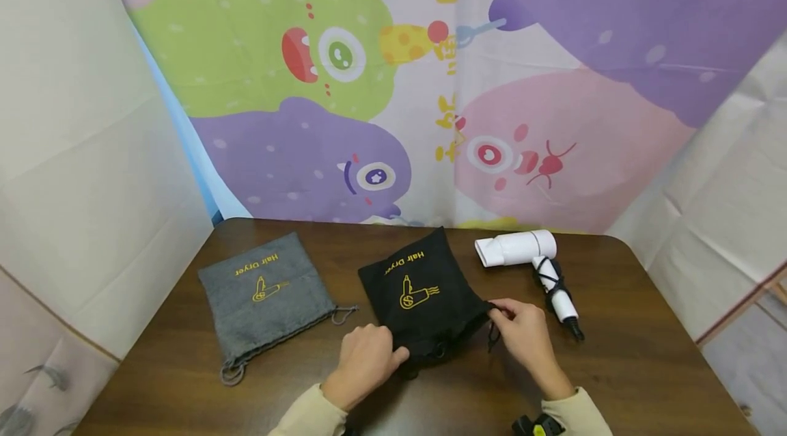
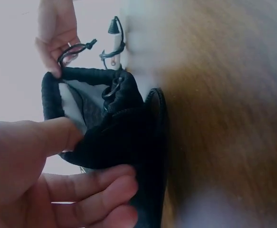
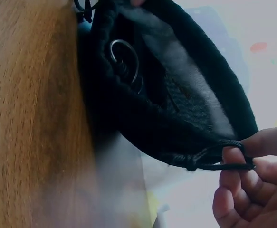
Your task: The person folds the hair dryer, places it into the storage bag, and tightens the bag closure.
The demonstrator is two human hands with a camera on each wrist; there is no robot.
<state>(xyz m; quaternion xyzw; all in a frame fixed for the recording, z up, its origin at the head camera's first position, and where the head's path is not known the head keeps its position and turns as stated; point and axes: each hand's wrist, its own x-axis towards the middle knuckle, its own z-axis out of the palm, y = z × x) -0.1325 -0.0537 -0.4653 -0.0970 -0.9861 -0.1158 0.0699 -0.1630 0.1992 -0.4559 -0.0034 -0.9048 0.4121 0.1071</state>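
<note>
A black drawstring bag [image 1: 413,289] with yellow "Hair Dryer" lettering lies at the middle of the table, its mouth spread toward me. My left hand [image 1: 367,357] pinches the left side of the mouth; in the left wrist view its thumb [image 2: 62,137] is at the rim and the other fingers are outside. With thumb and fingertips, my right hand [image 1: 524,333] pinches the right corner, where the black drawstring [image 3: 214,164] loops at the fingers. Inside the opening, the right wrist view shows a dark loop [image 3: 137,66]; what it belongs to is hidden in shadow.
To the left lies a grey drawstring bag [image 1: 264,296] with the same print. A white hair dryer [image 1: 515,249], its black cord wrapped round the handle, lies at the right, beyond my right hand. Behind the brown table [image 1: 621,354] hangs a cartoon-printed cloth [image 1: 424,190].
</note>
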